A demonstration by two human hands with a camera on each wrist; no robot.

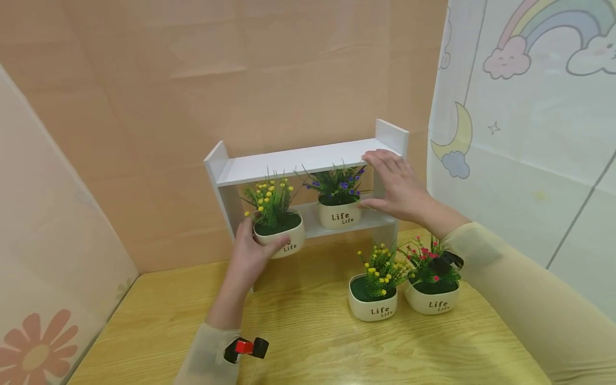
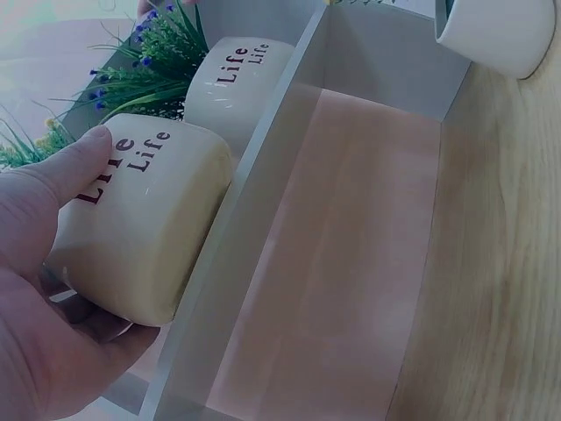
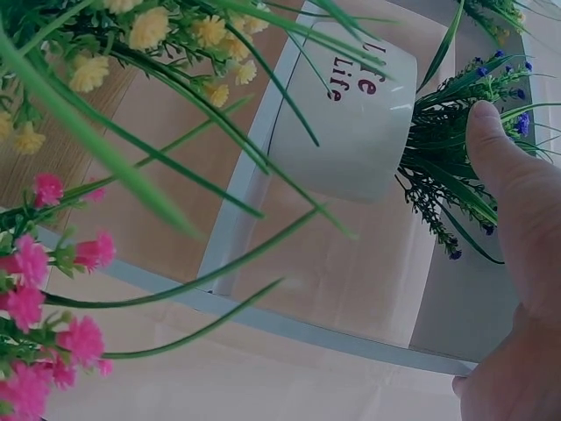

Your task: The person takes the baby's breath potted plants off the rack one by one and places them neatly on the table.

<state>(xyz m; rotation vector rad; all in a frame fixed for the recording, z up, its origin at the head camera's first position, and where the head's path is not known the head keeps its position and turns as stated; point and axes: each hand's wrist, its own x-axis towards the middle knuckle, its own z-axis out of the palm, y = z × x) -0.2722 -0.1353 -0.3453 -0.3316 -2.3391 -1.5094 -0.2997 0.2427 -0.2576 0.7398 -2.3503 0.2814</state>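
My left hand (image 1: 252, 248) grips a cream flowerpot with yellow flowers (image 1: 294, 247), thumb across the "Life" lettering on its front. In the left wrist view the held pot (image 2: 166, 219) overlaps the lower board of the white shelf (image 1: 298, 160). To its right, a pot with purple flowers (image 1: 339, 215) stands on that board. My right hand (image 1: 397, 184) has its fingers extended at the right front of the top board, with the thumb lower, beside the purple-flowered pot. The right wrist view has this thumb (image 3: 495, 149) in front of the purple plant.
Two more cream pots stand on the wooden table (image 1: 298, 342), in front of the shelf's right side: one with yellow flowers (image 1: 372, 307), one with pink flowers (image 1: 432, 302). A peach cloth (image 1: 289, 69) hangs behind the shelf; printed panels (image 1: 520, 160) flank both sides.
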